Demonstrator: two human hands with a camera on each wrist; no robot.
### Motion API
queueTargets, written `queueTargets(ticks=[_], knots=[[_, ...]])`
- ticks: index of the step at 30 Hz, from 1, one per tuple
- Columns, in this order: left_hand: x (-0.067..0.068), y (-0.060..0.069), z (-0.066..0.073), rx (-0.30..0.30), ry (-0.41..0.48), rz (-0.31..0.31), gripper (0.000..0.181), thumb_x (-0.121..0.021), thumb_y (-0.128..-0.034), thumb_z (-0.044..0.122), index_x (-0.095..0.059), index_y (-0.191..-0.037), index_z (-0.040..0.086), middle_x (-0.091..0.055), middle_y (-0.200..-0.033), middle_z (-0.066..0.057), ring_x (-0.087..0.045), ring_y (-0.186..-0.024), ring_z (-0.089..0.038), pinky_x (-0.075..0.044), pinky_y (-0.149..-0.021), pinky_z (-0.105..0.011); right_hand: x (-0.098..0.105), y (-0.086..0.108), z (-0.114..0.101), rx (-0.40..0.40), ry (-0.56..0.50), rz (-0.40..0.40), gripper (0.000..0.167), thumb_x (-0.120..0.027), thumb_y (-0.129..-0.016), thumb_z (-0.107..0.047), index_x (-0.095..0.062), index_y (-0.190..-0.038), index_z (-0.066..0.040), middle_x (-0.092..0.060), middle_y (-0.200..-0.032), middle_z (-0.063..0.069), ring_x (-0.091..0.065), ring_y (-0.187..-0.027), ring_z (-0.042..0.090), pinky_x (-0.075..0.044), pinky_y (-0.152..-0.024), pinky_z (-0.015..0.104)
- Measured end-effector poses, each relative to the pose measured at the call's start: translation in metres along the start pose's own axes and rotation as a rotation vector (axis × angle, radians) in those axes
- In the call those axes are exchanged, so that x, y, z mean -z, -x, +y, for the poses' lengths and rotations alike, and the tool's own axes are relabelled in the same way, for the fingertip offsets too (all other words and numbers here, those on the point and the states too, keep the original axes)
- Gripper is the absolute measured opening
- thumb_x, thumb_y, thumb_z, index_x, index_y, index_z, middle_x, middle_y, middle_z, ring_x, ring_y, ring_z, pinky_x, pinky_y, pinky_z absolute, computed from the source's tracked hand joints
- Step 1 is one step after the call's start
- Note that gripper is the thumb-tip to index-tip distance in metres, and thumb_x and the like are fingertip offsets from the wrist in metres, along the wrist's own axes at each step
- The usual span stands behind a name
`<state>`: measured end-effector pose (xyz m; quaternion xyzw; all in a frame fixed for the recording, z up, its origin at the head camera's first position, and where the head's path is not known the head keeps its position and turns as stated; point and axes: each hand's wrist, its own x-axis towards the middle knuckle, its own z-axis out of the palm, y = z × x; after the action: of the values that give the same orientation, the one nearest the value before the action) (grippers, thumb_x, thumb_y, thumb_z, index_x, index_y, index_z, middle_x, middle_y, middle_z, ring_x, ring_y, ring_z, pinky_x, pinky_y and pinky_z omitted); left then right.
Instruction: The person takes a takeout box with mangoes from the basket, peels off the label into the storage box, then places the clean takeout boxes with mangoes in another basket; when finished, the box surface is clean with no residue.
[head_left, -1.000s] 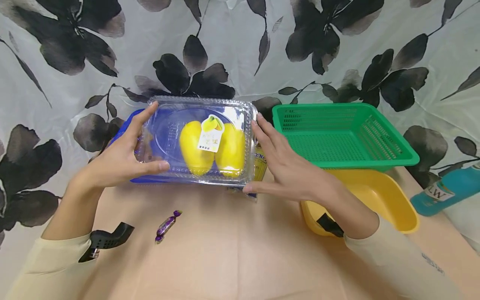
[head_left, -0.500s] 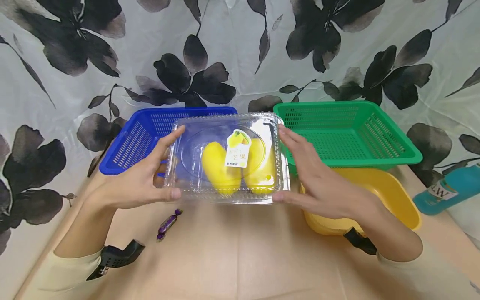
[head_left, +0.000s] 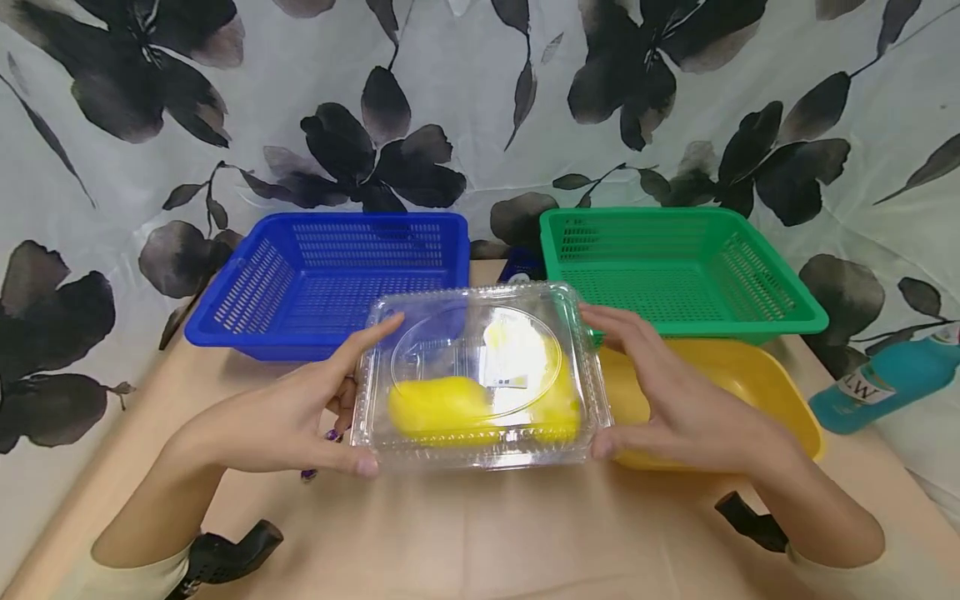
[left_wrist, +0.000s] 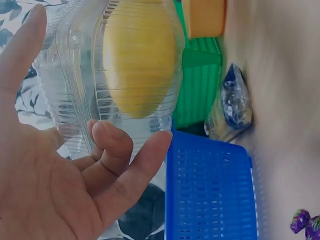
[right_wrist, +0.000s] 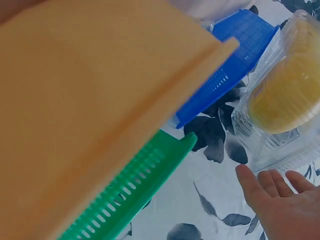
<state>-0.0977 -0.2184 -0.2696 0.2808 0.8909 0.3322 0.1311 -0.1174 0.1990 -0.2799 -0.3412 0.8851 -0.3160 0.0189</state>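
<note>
**Mango box spanned by both my hands, in front of the blue basket**

I hold the clear clamshell box by its two short ends, in front of the blue basket and toward its right. In the head view the box's far corner covers part of that basket; I cannot tell whether they touch. Yellow mangoes lie inside, and glare washes out the label.

My left hand is spread wide round its end, thumb at the near corner, index finger toward the far one, the others bent. My right hand grips the opposite end just as broadly, thumb near me, fingers along the side.

The green basket stands right of the blue basket, a dark packet between them. Farther right and nearer me than the blue basket is the yellow tray; farthest right of it is the teal bottle. A purple-wrapped candy rests on the tabletop before the blue basket, mostly hidden by my left hand in the head view.

I judge the step in hand to be moving the box, apparently off the tabletop. The next move calls for both hands travelling together with even, light pressure: the thin walls probably flex and the mangoes could roll.
</note>
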Motion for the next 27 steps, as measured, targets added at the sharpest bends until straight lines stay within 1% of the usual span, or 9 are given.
queueTargets(ticks=[1, 4, 8, 11, 12, 17, 19, 24, 27], knots=[[0.000, 0.003, 0.002, 0.008, -0.003, -0.003, 0.126, -0.092, -0.0749, 0.041, -0.001, -0.163, 0.044, -0.054, -0.088, -0.001, -0.055, -0.077, -0.014, -0.048, -0.061, -0.025, -0.002, 0.000, 0.001, 0.003, -0.013, 0.000, 0.120, -0.092, -0.075, -0.037, -0.013, -0.164, -0.033, -0.014, -0.170, -0.005, -0.036, -0.148, 0.033, -0.044, -0.109, 0.062], [-0.003, 0.009, 0.004, 0.019, 0.036, -0.033, 0.125, -0.091, -0.0765, 0.039, -0.001, -0.163, 0.044, -0.052, -0.089, -0.003, -0.054, -0.077, -0.014, -0.047, -0.061, -0.025, -0.006, 0.005, 0.003, 0.000, -0.035, -0.002, 0.120, -0.093, -0.072, -0.038, -0.016, -0.164, -0.033, -0.017, -0.169, -0.005, -0.038, -0.147, 0.036, -0.045, -0.107, 0.064], [-0.010, 0.011, 0.006, 0.010, 0.085, -0.065, 0.123, -0.090, -0.0785, 0.035, -0.002, -0.164, 0.043, -0.051, -0.090, -0.005, -0.053, -0.076, -0.015, -0.046, -0.061, -0.025, -0.005, 0.014, 0.007, -0.011, -0.031, 0.000, 0.120, -0.094, -0.070, -0.040, -0.018, -0.163, -0.034, -0.021, -0.168, -0.004, -0.041, -0.144, 0.038, -0.046, -0.103, 0.068], [-0.015, 0.011, 0.007, -0.003, 0.086, -0.067, 0.122, -0.090, -0.0779, 0.036, -0.004, -0.164, 0.041, -0.053, -0.091, -0.004, -0.053, -0.078, -0.014, -0.047, -0.061, -0.025, -0.005, 0.019, 0.007, -0.005, -0.025, 0.004, 0.121, -0.095, -0.068, -0.038, -0.019, -0.163, -0.033, -0.025, -0.167, -0.005, -0.043, -0.143, 0.034, -0.047, -0.102, 0.066], [-0.017, 0.012, 0.007, -0.004, 0.084, -0.070, 0.122, -0.090, -0.0779, 0.037, -0.004, -0.164, 0.041, -0.053, -0.092, -0.004, -0.053, -0.079, -0.014, -0.048, -0.062, -0.025, -0.006, 0.021, 0.007, -0.003, -0.022, 0.006, 0.122, -0.096, -0.068, -0.037, -0.019, -0.163, -0.032, -0.026, -0.167, -0.005, -0.043, -0.143, 0.032, -0.048, -0.102, 0.064], [-0.026, 0.012, 0.007, 0.011, 0.103, -0.110, 0.120, -0.089, -0.0796, 0.040, -0.004, -0.164, 0.042, -0.054, -0.095, -0.004, -0.054, -0.084, -0.013, -0.049, -0.066, -0.025, -0.011, 0.032, 0.006, -0.019, -0.012, 0.001, 0.128, -0.099, -0.063, -0.032, -0.019, -0.164, -0.030, -0.028, -0.164, -0.010, -0.039, -0.144, 0.017, -0.050, -0.108, 0.042], [-0.029, 0.012, 0.006, 0.025, 0.111, -0.123, 0.119, -0.088, -0.0800, 0.040, -0.004, -0.164, 0.043, -0.053, -0.094, -0.004, -0.054, -0.083, -0.013, -0.048, -0.065, -0.025, -0.014, 0.036, 0.006, -0.035, -0.010, -0.008, 0.129, -0.099, -0.063, -0.033, -0.019, -0.164, -0.031, -0.027, -0.164, -0.011, -0.039, -0.144, 0.014, -0.050, -0.108, 0.040], [-0.033, 0.014, 0.005, 0.038, 0.093, -0.152, 0.118, -0.087, -0.0803, 0.044, -0.004, -0.163, 0.044, -0.055, -0.096, -0.002, -0.057, -0.081, -0.012, -0.049, -0.063, -0.024, -0.023, 0.042, 0.007, -0.062, -0.006, -0.031, 0.126, -0.097, -0.066, -0.035, -0.018, -0.164, -0.032, -0.027, -0.165, -0.010, -0.040, -0.144, 0.018, -0.051, -0.105, 0.051], [-0.034, 0.016, 0.003, 0.046, 0.114, -0.177, 0.116, -0.087, -0.0812, 0.043, -0.004, -0.163, 0.044, -0.057, -0.096, -0.002, -0.058, -0.081, -0.013, -0.049, -0.063, -0.024, -0.030, 0.043, 0.009, -0.078, -0.009, -0.051, 0.121, -0.095, -0.069, -0.039, -0.019, -0.163, -0.034, -0.027, -0.165, -0.010, -0.040, -0.144, 0.018, -0.051, -0.106, 0.051]])
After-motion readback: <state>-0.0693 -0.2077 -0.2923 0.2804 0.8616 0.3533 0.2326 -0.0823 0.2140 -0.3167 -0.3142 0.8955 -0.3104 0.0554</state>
